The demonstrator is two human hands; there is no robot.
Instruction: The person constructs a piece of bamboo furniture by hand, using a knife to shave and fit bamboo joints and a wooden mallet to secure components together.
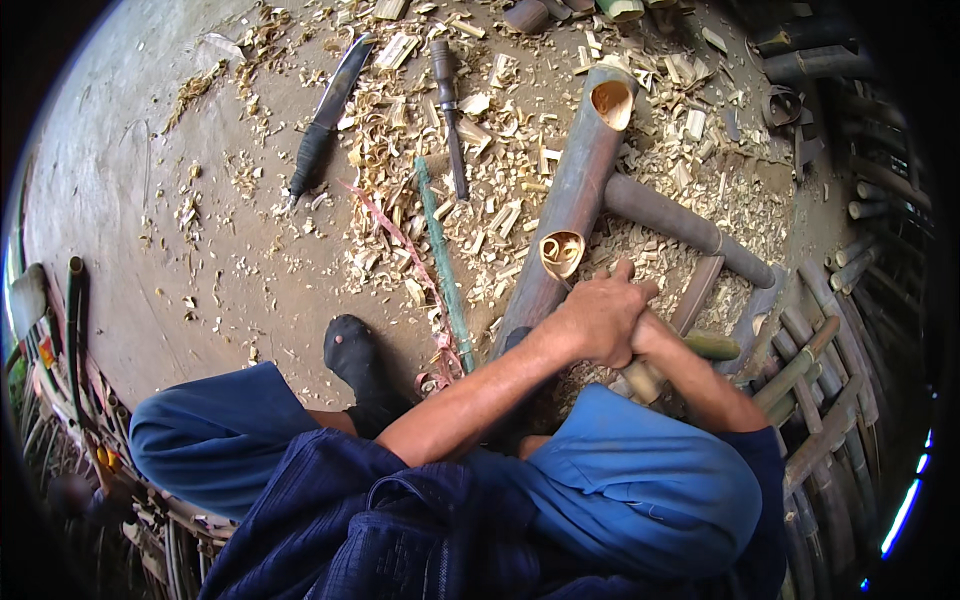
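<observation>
My left hand (603,318) lies across my right hand (650,335), close beside the thick bamboo tube (570,180). The left fingers look curled in; what they hold, if anything, is hidden. Most of the right fingers are covered by the left hand. The tube slants away from me and has two cut openings, the nearer one (562,253) with pale curled shavings inside. A thinner bamboo pole (680,220) meets the tube's right side. Just below my hands shows a pale piece of bamboo (643,382), with a greenish piece (711,346) to its right.
Wood shavings (500,215) cover much of the ground. A dark-handled knife (330,120) and a chisel (447,115) lie at the far left of the tube. A green strip (443,255) lies nearer. Bamboo lengths (830,370) crowd the right; more stand at the left edge.
</observation>
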